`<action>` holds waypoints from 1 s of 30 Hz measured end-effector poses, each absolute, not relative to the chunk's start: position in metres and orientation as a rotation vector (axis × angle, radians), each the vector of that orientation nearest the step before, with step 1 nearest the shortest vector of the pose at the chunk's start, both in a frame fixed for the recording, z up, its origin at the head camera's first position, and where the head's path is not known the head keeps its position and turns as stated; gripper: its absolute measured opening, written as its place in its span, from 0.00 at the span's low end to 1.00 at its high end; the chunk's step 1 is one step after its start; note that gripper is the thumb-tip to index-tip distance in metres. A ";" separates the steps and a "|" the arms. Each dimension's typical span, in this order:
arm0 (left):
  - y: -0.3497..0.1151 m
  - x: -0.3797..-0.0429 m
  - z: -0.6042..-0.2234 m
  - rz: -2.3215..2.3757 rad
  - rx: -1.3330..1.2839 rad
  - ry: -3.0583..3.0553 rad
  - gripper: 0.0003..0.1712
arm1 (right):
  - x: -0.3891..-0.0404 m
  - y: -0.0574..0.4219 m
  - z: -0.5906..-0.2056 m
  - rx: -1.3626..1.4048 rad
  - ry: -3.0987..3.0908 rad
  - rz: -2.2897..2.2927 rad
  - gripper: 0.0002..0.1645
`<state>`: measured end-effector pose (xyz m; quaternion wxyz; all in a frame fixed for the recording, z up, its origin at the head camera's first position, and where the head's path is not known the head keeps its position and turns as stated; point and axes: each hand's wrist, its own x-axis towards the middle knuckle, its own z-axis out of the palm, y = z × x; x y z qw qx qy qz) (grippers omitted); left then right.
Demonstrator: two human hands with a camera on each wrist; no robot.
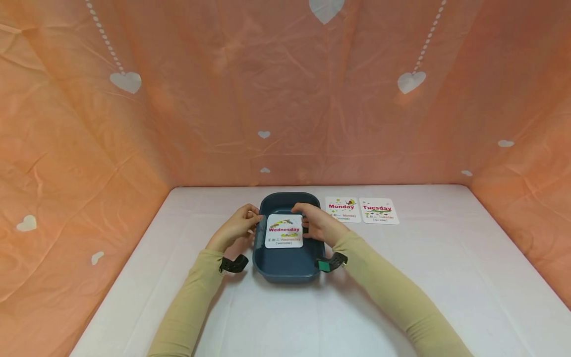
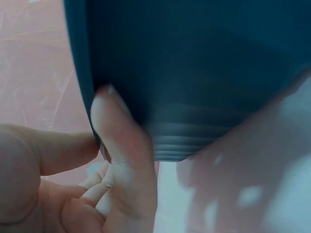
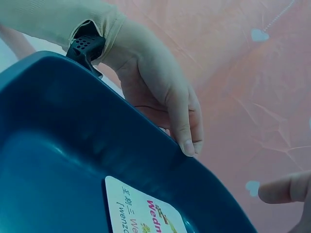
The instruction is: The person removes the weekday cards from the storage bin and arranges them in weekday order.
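Note:
A dark blue tray (image 1: 287, 263) with rounded corners stands on the table. Inside lies a square white card (image 1: 284, 238) printed "Wednesday", face up. My left hand (image 1: 236, 228) pinches the tray's left rim; the left wrist view shows one finger (image 2: 121, 131) inside the wall and another (image 2: 68, 150) outside. Over the tray's right side is my right hand (image 1: 320, 224), fingers slightly bent and close to the card's right edge. Only part of it, an extended finger (image 3: 282, 188), enters the right wrist view, apart from the card and the rim.
Two similar cards, Monday (image 1: 343, 210) and Tuesday (image 1: 379, 211), lie side by side to the right of the tray's far end. The white table (image 1: 250, 317) is bordered by an orange cloth (image 1: 294, 114) with white hearts at the back and sides.

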<state>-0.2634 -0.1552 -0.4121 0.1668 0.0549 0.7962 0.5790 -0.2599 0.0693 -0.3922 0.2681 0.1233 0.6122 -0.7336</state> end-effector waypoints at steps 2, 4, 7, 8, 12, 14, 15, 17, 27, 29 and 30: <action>-0.155 -0.263 -0.412 1.649 0.158 2.268 0.10 | -0.261 0.068 -0.393 0.353 1.648 -1.990 0.42; -0.155 -0.263 -0.412 1.647 0.154 2.271 0.10 | -0.261 0.067 -0.394 0.371 1.643 -2.002 0.38; -0.156 -0.263 -0.412 1.640 0.148 2.275 0.10 | -0.262 0.067 -0.394 0.384 1.642 -2.007 0.36; -0.156 -0.264 -0.413 1.640 0.142 2.275 0.10 | -0.262 0.067 -0.394 0.382 1.639 -2.007 0.36; -0.156 -0.265 -0.415 1.627 0.145 2.282 0.10 | -0.261 0.068 -0.393 0.354 1.646 -1.988 0.43; -0.156 -0.265 -0.415 1.628 0.139 2.282 0.10 | -0.260 0.069 -0.392 0.324 1.660 -1.975 0.39; -0.156 -0.264 -0.414 1.629 0.139 2.282 0.10 | -0.260 0.070 -0.391 0.311 1.675 -1.967 0.31; -0.156 -0.264 -0.413 1.636 0.141 2.278 0.11 | -0.260 0.071 -0.390 0.284 1.693 -1.958 0.16; -0.156 -0.261 -0.412 1.642 0.190 2.281 0.09 | -0.257 0.072 -0.387 0.205 1.791 -1.890 0.28; -0.155 -0.262 -0.413 1.630 0.160 2.289 0.09 | -0.258 0.073 -0.386 0.165 1.826 -1.864 0.28; -0.155 -0.263 -0.413 1.622 0.156 2.295 0.09 | -0.259 0.073 -0.385 0.148 1.850 -1.850 0.28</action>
